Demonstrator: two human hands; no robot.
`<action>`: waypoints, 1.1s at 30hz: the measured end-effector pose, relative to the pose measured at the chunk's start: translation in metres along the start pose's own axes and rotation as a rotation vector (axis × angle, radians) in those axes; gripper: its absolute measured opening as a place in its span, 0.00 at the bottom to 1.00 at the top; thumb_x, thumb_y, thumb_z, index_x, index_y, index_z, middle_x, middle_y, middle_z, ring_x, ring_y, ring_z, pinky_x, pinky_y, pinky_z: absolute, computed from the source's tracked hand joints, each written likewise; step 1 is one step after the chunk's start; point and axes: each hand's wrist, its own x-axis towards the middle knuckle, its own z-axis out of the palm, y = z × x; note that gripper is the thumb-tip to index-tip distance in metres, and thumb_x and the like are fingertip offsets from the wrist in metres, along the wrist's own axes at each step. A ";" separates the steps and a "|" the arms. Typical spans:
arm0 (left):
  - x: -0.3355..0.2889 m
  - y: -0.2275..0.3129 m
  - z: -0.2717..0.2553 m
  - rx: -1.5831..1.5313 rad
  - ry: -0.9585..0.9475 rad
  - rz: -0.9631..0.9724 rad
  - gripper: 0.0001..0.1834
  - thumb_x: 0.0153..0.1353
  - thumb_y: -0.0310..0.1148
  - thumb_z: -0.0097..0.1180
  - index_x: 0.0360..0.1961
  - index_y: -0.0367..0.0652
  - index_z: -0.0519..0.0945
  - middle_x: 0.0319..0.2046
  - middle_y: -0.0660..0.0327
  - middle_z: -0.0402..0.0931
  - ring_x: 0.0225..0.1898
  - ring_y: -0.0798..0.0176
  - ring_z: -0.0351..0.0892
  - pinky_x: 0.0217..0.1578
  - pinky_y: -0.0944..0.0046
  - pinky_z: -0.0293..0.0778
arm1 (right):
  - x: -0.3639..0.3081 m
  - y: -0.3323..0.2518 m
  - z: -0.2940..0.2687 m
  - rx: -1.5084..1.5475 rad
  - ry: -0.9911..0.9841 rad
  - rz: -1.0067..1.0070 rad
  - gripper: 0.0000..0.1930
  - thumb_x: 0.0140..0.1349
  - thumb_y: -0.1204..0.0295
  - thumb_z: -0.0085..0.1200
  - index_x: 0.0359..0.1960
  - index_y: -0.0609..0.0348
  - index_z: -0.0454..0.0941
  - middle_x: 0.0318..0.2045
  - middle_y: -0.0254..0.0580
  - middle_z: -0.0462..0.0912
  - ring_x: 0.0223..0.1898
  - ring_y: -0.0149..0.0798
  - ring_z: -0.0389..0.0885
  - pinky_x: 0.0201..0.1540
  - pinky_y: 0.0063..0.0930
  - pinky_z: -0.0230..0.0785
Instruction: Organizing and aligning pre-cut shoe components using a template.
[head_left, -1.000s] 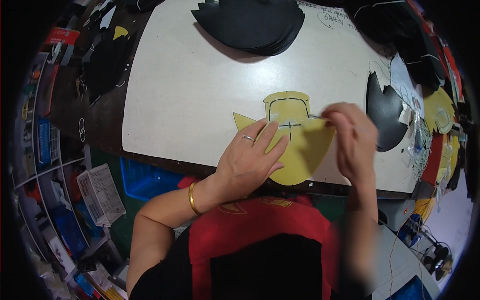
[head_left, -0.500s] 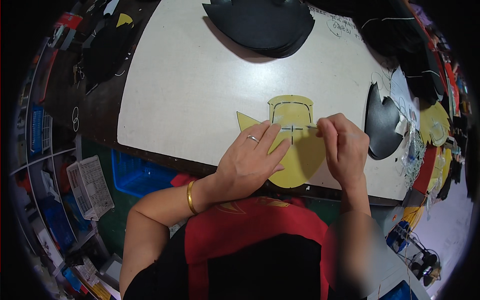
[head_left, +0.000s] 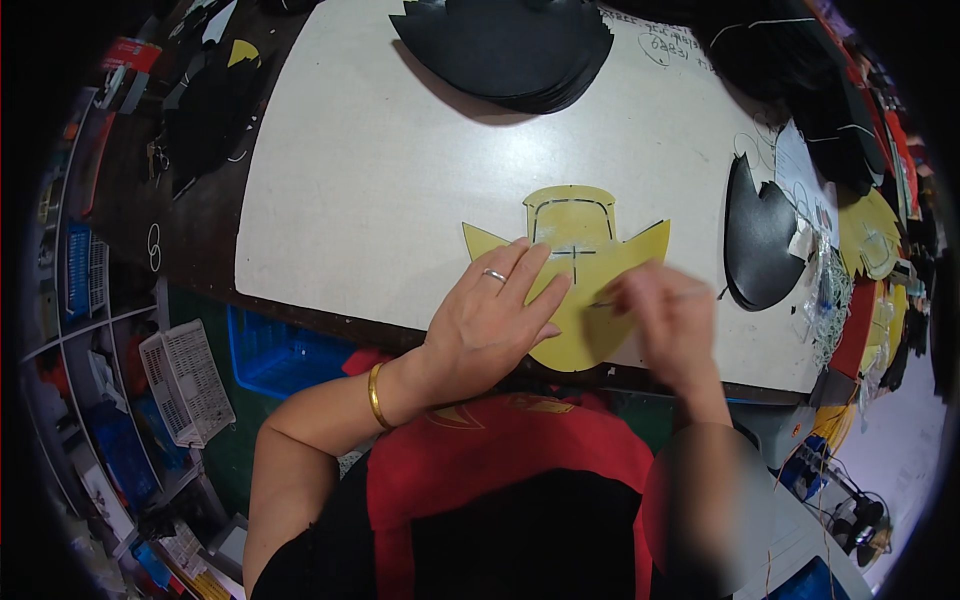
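A yellow shoe-pattern template (head_left: 575,335) with pointed side wings lies near the table's front edge. Dark dashed slots curve round its top, and a dark cross marks its middle. My left hand (head_left: 492,305), with a ring on one finger, rests on the template's left part, fingers stretched out. My right hand (head_left: 672,318) is over the lower right part, blurred by motion. Its fingers are closed round a thin pen-like tool (head_left: 690,293), whose dark tip points left toward the template. I cannot tell whether the tip touches.
A stack of black cut pieces (head_left: 505,55) lies at the far side of the white tabletop (head_left: 330,200). One black piece (head_left: 765,245) is at the right, beside plastic scraps and thread (head_left: 828,310). A blue crate (head_left: 270,355) and a white basket (head_left: 188,385) stand below left.
My right hand has moved from the level of the cross toward the template's lower part, uncovering the right wing. My left hand stays on the template. The view has shifted slightly.
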 end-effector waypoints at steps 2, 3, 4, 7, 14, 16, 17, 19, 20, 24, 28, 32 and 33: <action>0.002 0.000 -0.001 0.041 -0.032 0.007 0.29 0.56 0.42 0.67 0.58 0.42 0.77 0.58 0.48 0.71 0.61 0.45 0.71 0.58 0.52 0.70 | 0.010 0.020 -0.020 -0.096 0.268 0.063 0.11 0.70 0.67 0.50 0.39 0.62 0.80 0.28 0.49 0.81 0.30 0.51 0.82 0.35 0.36 0.73; 0.003 0.002 0.002 0.050 -0.031 0.017 0.29 0.56 0.42 0.67 0.58 0.42 0.77 0.58 0.48 0.71 0.61 0.45 0.71 0.58 0.52 0.70 | 0.012 0.030 -0.024 -0.213 0.396 0.144 0.12 0.70 0.66 0.51 0.42 0.62 0.80 0.30 0.49 0.82 0.32 0.52 0.82 0.37 0.37 0.73; 0.001 0.001 0.008 0.070 -0.029 0.009 0.29 0.56 0.43 0.67 0.58 0.44 0.77 0.58 0.49 0.71 0.61 0.47 0.70 0.57 0.53 0.70 | 0.012 0.032 -0.017 -0.193 0.402 0.127 0.12 0.70 0.66 0.51 0.42 0.62 0.80 0.30 0.49 0.82 0.32 0.52 0.82 0.37 0.37 0.73; -0.001 0.002 0.017 0.142 -0.017 0.012 0.30 0.55 0.46 0.67 0.58 0.47 0.77 0.59 0.52 0.70 0.63 0.50 0.68 0.55 0.54 0.69 | 0.000 0.029 -0.002 -0.421 0.311 0.163 0.12 0.69 0.65 0.53 0.45 0.61 0.80 0.32 0.49 0.81 0.34 0.52 0.81 0.40 0.37 0.73; 0.015 -0.033 0.020 0.120 0.112 0.131 0.27 0.58 0.39 0.63 0.59 0.44 0.75 0.58 0.53 0.72 0.62 0.50 0.70 0.57 0.50 0.68 | -0.017 0.049 -0.029 0.022 0.435 0.151 0.11 0.71 0.65 0.56 0.43 0.61 0.80 0.34 0.41 0.84 0.32 0.33 0.81 0.37 0.27 0.73; 0.042 -0.060 0.006 0.220 0.303 0.179 0.23 0.60 0.30 0.57 0.58 0.39 0.75 0.56 0.51 0.73 0.62 0.48 0.71 0.59 0.47 0.68 | -0.023 0.095 -0.081 0.090 0.759 0.141 0.11 0.72 0.66 0.55 0.42 0.63 0.80 0.36 0.39 0.85 0.35 0.28 0.81 0.38 0.25 0.72; 0.069 -0.068 -0.006 0.309 0.339 0.152 0.22 0.60 0.26 0.56 0.57 0.38 0.75 0.56 0.51 0.74 0.62 0.48 0.72 0.58 0.47 0.69 | -0.034 0.105 -0.117 0.178 0.888 0.190 0.11 0.72 0.67 0.55 0.42 0.64 0.81 0.37 0.38 0.86 0.37 0.28 0.81 0.40 0.23 0.72; 0.097 -0.103 -0.013 0.579 0.506 0.072 0.19 0.57 0.26 0.57 0.52 0.40 0.78 0.49 0.55 0.77 0.56 0.52 0.75 0.53 0.53 0.72 | -0.048 0.160 -0.162 -0.124 0.838 0.377 0.12 0.72 0.66 0.56 0.42 0.64 0.82 0.36 0.36 0.85 0.36 0.27 0.80 0.39 0.23 0.71; 0.100 -0.115 -0.014 0.581 0.513 0.067 0.19 0.57 0.26 0.57 0.52 0.40 0.78 0.49 0.55 0.77 0.56 0.52 0.75 0.53 0.53 0.72 | -0.058 0.189 -0.173 -0.127 0.837 0.369 0.12 0.72 0.66 0.56 0.42 0.64 0.82 0.36 0.36 0.85 0.36 0.27 0.80 0.39 0.23 0.71; 0.095 -0.114 -0.020 0.414 0.365 0.195 0.13 0.54 0.26 0.59 0.43 0.42 0.82 0.36 0.61 0.78 0.39 0.59 0.78 0.39 0.60 0.73 | -0.091 0.214 -0.188 -0.266 0.889 0.374 0.11 0.74 0.67 0.54 0.46 0.62 0.82 0.33 0.29 0.82 0.28 0.20 0.73 0.31 0.16 0.64; 0.034 -0.038 0.002 0.115 0.141 0.506 0.12 0.50 0.27 0.61 0.39 0.41 0.83 0.30 0.65 0.77 0.31 0.64 0.76 0.28 0.65 0.70 | -0.073 0.116 -0.133 0.289 0.966 0.184 0.11 0.75 0.68 0.52 0.48 0.61 0.81 0.31 0.27 0.81 0.24 0.16 0.70 0.27 0.12 0.61; 0.003 -0.011 0.021 -0.004 0.087 0.481 0.13 0.50 0.30 0.63 0.38 0.41 0.84 0.31 0.65 0.77 0.32 0.65 0.76 0.27 0.66 0.69 | -0.042 0.085 -0.084 0.403 0.727 0.017 0.11 0.76 0.67 0.51 0.52 0.59 0.78 0.32 0.26 0.81 0.28 0.16 0.74 0.29 0.12 0.65; 0.001 -0.010 0.023 -0.008 0.085 0.479 0.13 0.50 0.30 0.63 0.38 0.41 0.84 0.31 0.65 0.77 0.32 0.65 0.76 0.27 0.66 0.69 | -0.039 0.079 -0.078 0.402 0.724 0.022 0.11 0.76 0.67 0.51 0.52 0.59 0.78 0.32 0.26 0.81 0.28 0.16 0.74 0.29 0.12 0.65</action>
